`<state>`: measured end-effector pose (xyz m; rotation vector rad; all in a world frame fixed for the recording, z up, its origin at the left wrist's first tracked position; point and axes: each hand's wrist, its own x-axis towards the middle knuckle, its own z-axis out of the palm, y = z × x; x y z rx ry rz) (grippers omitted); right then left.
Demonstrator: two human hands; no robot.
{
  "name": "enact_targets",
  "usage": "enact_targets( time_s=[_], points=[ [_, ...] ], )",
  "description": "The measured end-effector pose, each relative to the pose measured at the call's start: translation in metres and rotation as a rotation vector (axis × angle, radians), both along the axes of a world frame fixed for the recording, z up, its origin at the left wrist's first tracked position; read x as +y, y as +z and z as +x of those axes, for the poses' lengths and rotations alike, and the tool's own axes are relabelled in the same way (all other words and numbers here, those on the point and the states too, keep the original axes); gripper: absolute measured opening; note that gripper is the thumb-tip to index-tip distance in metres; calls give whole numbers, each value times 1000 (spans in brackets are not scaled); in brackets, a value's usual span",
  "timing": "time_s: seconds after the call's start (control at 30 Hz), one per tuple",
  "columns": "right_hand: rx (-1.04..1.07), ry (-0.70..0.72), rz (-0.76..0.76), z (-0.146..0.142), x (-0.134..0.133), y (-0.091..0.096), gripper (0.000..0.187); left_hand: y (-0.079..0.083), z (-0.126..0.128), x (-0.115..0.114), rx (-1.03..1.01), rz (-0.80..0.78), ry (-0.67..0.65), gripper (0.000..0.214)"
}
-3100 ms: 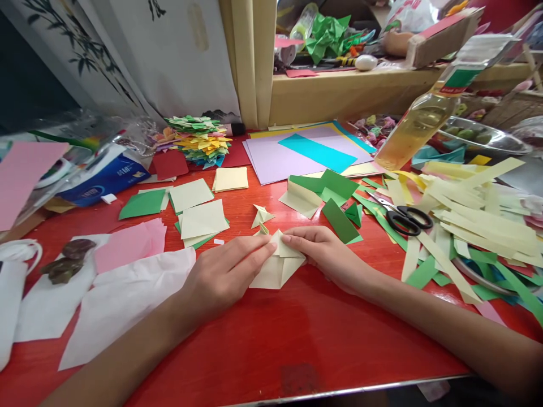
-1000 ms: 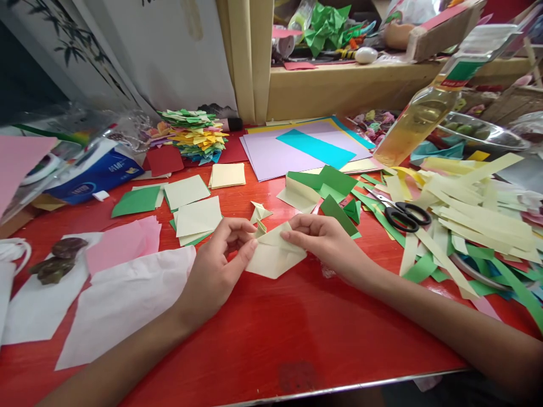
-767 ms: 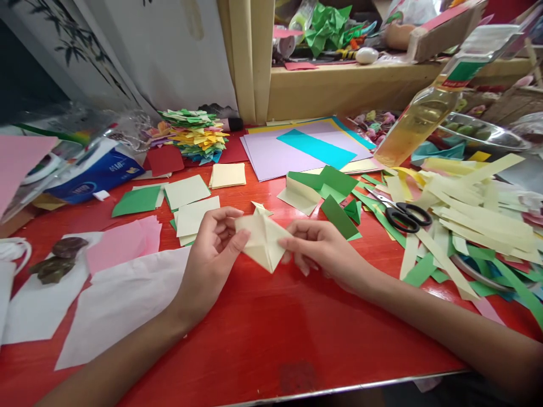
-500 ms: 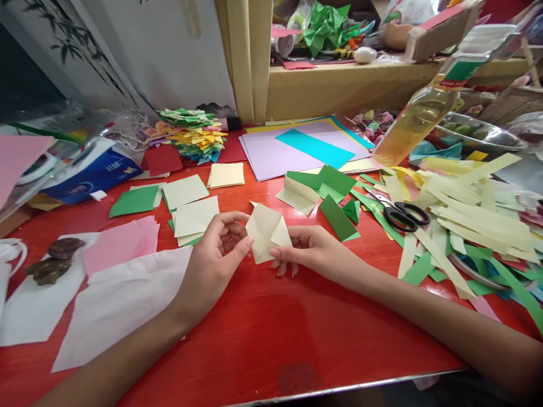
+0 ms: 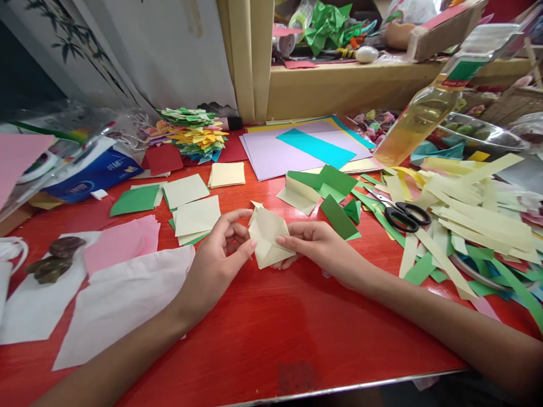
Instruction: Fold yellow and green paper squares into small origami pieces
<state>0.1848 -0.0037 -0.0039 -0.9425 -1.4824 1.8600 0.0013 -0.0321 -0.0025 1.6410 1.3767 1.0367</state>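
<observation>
A pale cream square of paper (image 5: 268,237) with crease lines and a folded-in corner is held up over the red table. My right hand (image 5: 316,246) pinches its right side, thumb on the front and fingers behind. On the left edge, the curled fingers and thumb of my left hand (image 5: 227,243) close on the same paper. Just behind it a small cream folded piece (image 5: 255,207) partly shows. Stacked cream and green squares (image 5: 197,216) lie beyond my left hand. Folded green pieces (image 5: 338,217) sit beyond my right hand.
Black-handled scissors (image 5: 406,217) rest among paper strips (image 5: 479,220) on the right. A tilted bottle (image 5: 418,124) stands behind them. Purple sheets (image 5: 265,152) lie at the back, beside a tall stack of folded pieces (image 5: 197,135). Pink paper (image 5: 123,243) and white paper (image 5: 127,299) are left.
The paper has turned slightly and its folded corner now lies flatter. My right thumb has moved up along its right side. My left hand has barely moved.
</observation>
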Motion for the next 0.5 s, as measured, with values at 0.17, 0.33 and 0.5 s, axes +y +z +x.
enact_targets(
  time_s=[0.17,0.33,0.5],
  points=[
    [-69,-48,91,2,0,-4,24,3,2,-1,4,-85,10,27],
    [-150,-89,178,3,0,-7,27,5,3,-3,-17,-114,27,20],
    [-117,-93,192,2,-1,-5,21,2,3,-1,-82,-107,23,12]
  ],
)
